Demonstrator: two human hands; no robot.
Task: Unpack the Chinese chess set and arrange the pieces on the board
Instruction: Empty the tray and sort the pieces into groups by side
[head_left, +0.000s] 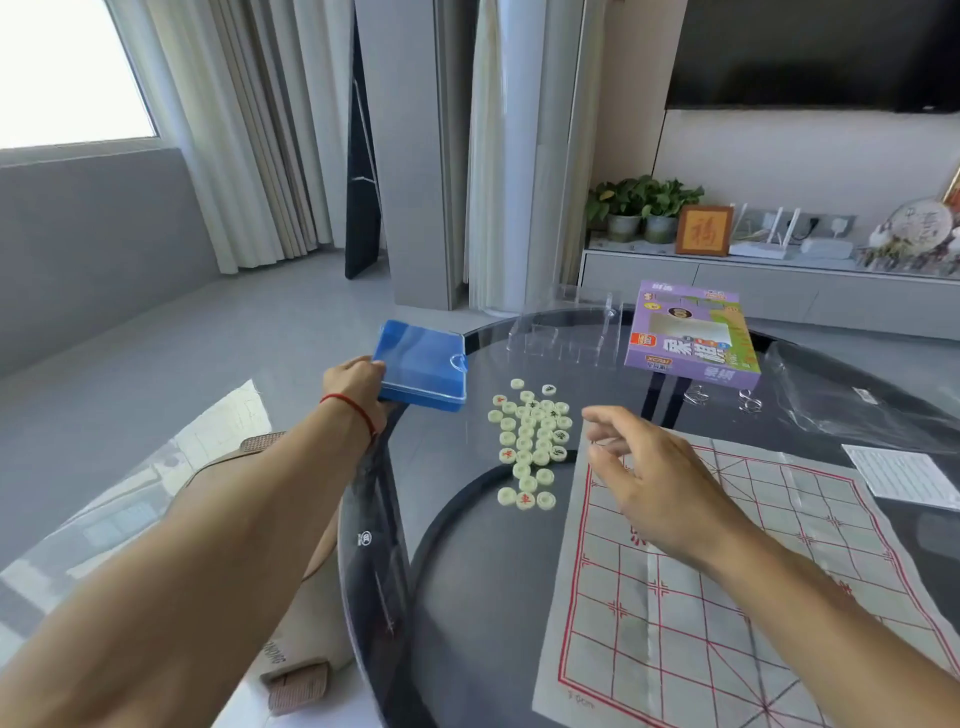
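Several pale green round chess pieces (532, 441) lie in a loose heap on the round glass table (467, 571), some showing red or black characters. To their right lies the white cloth board (727, 597) with a red grid, no pieces on it. My left hand (353, 387) grips the near end of a blue plastic case (423, 371) at the table's left edge. My right hand (644, 478) hovers over the board's far left corner, right of the heap, fingers loosely curled and holding nothing.
A purple game box (691, 338) lies at the back of the table, with a clear plastic tray (566, 332) to its left. A printed paper sheet (904, 475) and a clear plastic bag (852, 400) lie at the right. A beige bag sits on the floor at left.
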